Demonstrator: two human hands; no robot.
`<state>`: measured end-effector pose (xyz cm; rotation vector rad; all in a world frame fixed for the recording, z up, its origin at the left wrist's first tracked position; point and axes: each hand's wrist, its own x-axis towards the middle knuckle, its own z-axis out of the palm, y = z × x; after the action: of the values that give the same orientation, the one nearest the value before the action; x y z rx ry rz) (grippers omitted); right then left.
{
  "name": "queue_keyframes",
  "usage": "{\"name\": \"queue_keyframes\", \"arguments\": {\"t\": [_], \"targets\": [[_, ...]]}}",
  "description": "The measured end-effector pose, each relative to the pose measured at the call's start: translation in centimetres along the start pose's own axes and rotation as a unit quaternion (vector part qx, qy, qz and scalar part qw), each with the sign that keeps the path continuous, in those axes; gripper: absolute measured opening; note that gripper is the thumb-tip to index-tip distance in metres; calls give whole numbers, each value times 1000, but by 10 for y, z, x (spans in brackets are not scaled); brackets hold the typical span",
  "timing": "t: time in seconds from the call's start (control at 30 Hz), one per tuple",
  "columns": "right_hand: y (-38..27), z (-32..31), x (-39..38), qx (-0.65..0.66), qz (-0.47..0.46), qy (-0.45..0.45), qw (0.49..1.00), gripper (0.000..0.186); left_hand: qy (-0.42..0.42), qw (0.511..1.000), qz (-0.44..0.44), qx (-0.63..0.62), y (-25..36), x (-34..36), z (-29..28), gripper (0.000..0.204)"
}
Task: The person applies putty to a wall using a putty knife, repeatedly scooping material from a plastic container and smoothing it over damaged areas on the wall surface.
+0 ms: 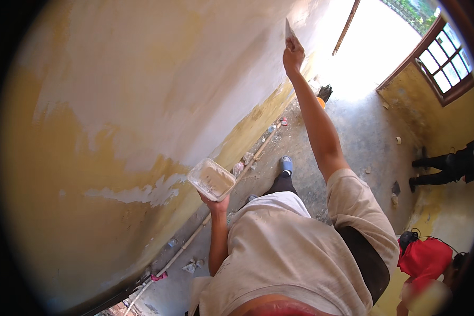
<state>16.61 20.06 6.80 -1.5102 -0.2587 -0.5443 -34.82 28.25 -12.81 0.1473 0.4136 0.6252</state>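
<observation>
My right arm is stretched up and forward along the wall. My right hand (294, 52) is closed round a putty knife (288, 30), whose thin blade is at the wall surface (195, 68). Pale filler covers much of that yellow wall, with bare yellow patches lower down and to the left. Low and close to the wall, my left hand (216, 204) grips a clear plastic tub (213, 180) from beneath. Whitish putty coats the tub's inside and bottom.
A bamboo pole (195, 234) lies along the wall's foot among scraps of litter. Farther off are an orange bucket (321, 102), a black bag (325, 92) and a bright doorway. At right are a paned window (447, 60), a person in dark trousers (445, 169) and another in red (425, 258).
</observation>
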Motion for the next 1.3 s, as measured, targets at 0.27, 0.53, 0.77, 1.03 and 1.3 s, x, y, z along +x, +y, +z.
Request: {"name": "queue_keyframes", "arguments": {"t": [0.27,0.53,0.77,1.03,1.3], "targets": [[-75,41,-328,115,-207,-184,954,50,-8,997,75,-29,19,-36,-18,64],[-23,-38,-338,19,-27,-382,924,42,8,992,124,-25,41,-50,-28,63],[44,-14,-119,-117,-9,-35,993,24,-7,994,109,-14,33,-51,-7,60],[-100,37,-326,19,-102,-242,965,57,8,989,149,4,42,-56,-25,62],[-90,-84,-324,268,309,-407,817,11,26,989,98,108,51,-49,19,66]]}}
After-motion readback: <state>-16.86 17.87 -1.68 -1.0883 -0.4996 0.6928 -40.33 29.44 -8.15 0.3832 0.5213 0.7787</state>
